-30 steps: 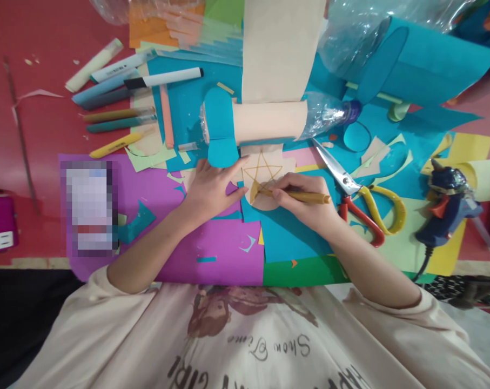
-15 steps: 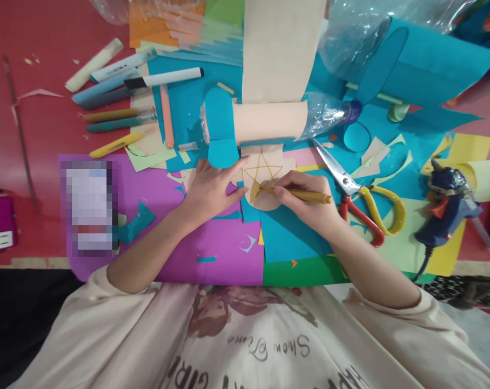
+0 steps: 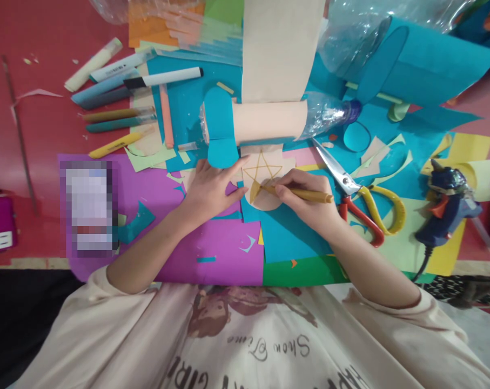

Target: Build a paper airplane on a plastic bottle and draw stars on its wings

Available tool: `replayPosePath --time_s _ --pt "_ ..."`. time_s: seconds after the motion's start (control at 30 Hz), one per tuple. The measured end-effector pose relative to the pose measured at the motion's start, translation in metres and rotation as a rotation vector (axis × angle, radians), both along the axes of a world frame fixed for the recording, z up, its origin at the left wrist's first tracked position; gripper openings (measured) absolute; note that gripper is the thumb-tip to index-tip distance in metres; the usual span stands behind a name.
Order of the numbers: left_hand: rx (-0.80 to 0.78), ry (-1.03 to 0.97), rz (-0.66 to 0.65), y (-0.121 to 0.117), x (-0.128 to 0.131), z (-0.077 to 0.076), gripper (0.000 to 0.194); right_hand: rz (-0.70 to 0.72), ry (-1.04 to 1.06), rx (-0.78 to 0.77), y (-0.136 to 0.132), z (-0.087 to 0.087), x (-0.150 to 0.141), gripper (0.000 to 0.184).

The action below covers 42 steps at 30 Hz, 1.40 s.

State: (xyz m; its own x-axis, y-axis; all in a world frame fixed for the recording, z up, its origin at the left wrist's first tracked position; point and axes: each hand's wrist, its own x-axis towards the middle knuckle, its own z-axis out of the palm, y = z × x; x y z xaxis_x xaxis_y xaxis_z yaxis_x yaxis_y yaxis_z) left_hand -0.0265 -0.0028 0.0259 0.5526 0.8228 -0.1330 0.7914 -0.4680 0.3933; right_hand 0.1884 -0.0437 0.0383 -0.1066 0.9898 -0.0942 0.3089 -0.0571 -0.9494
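Note:
My right hand [image 3: 309,200] is closed round a golden-brown marker pen [image 3: 311,195], its tip on a beige piece of paper [image 3: 269,201]. A five-pointed star [image 3: 262,168] is drawn there in brown outline, and its lower left point is coloured in. My left hand [image 3: 212,189] lies flat with fingers spread, thumb and forefinger at the paper's left edge. Just beyond lies a clear plastic bottle [image 3: 326,116] on its side, wrapped in beige paper [image 3: 269,121], with a blue paper shape [image 3: 220,121] at its left end.
Scissors [image 3: 350,186] with red and yellow handles lie open right of my right hand. A blue glue gun [image 3: 445,205] is farther right. Several markers [image 3: 119,89] lie at the back left. A blurred-out phone [image 3: 91,208] rests on purple paper [image 3: 212,254]. Paper scraps are scattered around.
Almost nothing differs. The pen and my right hand have shifted very slightly over the star's lower left point; my left hand stays in place.

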Motion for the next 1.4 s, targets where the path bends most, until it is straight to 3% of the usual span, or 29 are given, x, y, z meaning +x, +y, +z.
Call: replayPosePath --time_s 0.43,0.8,1.1,1.2,1.4 --pt "0.016 -0.024 -0.005 0.0 -0.001 -0.003 0.056 0.021 -0.016 0.003 0.0 0.003 0.0 0.015" --pt "-0.027 0.013 0.021 0.001 0.001 0.001 0.055 -0.096 0.113 0.014 0.003 0.005 0.0 0.02" --pt "-0.021 -0.011 0.011 0.001 0.002 0.002 0.053 0.212 -0.012 -0.049 0.027 0.029 0.028 0.018" --pt "-0.026 -0.012 0.006 0.001 0.004 0.004 0.051 0.222 0.022 -0.043 0.039 0.024 0.032 0.02" --pt "0.025 -0.012 0.034 0.001 0.01 0.004 0.037 0.069 0.154 -0.013 0.044 -0.002 0.027 0.021"
